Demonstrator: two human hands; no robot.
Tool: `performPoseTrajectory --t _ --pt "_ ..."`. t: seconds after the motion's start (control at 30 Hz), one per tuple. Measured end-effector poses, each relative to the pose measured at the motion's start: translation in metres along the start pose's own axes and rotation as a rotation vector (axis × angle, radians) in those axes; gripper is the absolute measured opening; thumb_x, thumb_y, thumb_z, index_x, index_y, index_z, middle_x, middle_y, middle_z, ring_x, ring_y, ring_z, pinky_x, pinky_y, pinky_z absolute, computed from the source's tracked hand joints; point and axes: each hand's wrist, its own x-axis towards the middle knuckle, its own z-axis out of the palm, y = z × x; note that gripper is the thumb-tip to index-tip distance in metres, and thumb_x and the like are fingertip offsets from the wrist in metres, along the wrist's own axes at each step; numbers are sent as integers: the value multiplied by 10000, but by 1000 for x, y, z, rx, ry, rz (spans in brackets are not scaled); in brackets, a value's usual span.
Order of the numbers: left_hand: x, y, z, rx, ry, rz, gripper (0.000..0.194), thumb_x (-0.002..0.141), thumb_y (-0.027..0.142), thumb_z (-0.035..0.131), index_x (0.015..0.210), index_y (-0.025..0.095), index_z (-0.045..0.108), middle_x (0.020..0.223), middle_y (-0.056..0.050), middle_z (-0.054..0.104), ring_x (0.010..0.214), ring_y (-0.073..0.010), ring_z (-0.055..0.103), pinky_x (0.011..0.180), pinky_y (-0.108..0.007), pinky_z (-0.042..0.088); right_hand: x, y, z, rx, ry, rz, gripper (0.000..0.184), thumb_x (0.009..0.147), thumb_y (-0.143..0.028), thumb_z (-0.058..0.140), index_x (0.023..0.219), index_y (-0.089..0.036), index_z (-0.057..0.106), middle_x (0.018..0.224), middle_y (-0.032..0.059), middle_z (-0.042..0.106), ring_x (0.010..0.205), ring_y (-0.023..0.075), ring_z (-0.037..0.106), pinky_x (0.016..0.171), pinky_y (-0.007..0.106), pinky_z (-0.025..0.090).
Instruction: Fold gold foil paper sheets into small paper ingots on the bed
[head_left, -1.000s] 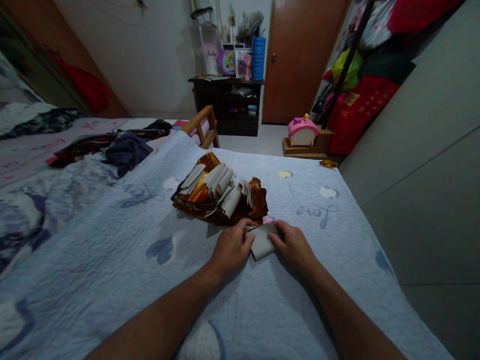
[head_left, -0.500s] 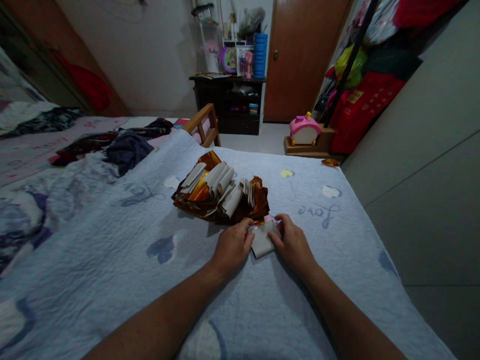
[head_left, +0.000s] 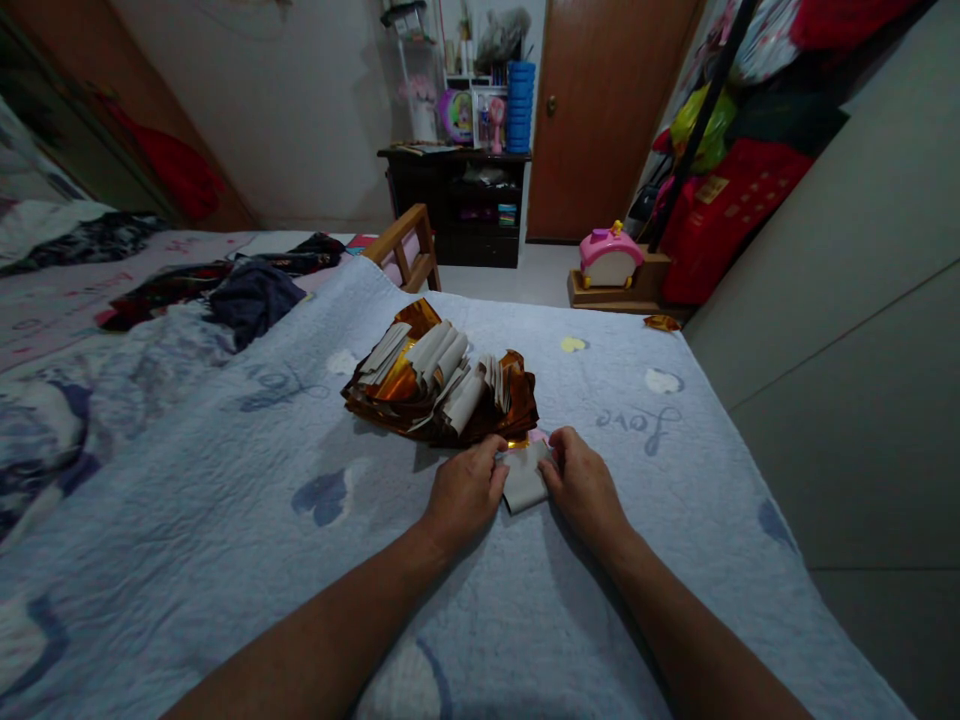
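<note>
Between my two hands a small folded piece of grey-white paper (head_left: 525,482) lies on the bed cover. My left hand (head_left: 466,492) pinches its left edge between thumb and fingers. Along the right edge, my right hand (head_left: 587,482) grips it the same way, thumb on top. Just beyond the fingertips sits a heap of shiny gold-brown foil sheets (head_left: 405,420), with several folded grey-white papers (head_left: 439,352) on it. A bit of gold and pink shows at the far edge of the held paper; what it belongs to I cannot make out.
A pale blue quilt (head_left: 315,570) with hearts and lettering covers the bed. One gold foil piece (head_left: 661,323) rests at the far right corner. Dark clothes (head_left: 255,300) lie to the left. A white cabinet (head_left: 847,380) borders the right side; a wooden chair (head_left: 412,250) stands beyond.
My right thumb has slid outward toward the paper's right edge. Both hands otherwise stay in place, and the foil heap has not moved.
</note>
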Motion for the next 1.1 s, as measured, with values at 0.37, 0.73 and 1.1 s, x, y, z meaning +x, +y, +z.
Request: performPoseTrajectory --t 0.37,0.73,1.1 --pt "-1 0 -1 20 0 -35 197 924 188 587 1120 199 606 869 -34 713 822 -202 688 735 -278 461 0 6 3 -74 -14 -57 81 843 -132 552 858 -211 552 868 51 622 815 222 579 719 315 405" --pt "0 -5 2 -6 26 -26 191 913 183 616 1104 186 603 874 -31 706 826 -196 680 747 -283 459 0 5 4 -110 -12 -63 80 849 -131 546 857 -209 559 864 43 617 811 213 575 712 307 392" --pt "-8 -5 -2 48 40 -16 196 902 206 634 1073 202 539 833 -6 674 780 -191 674 676 -273 439 0 5 5 -107 -9 -65 85 849 -131 523 851 -210 552 860 47 611 811 219 573 718 314 394"
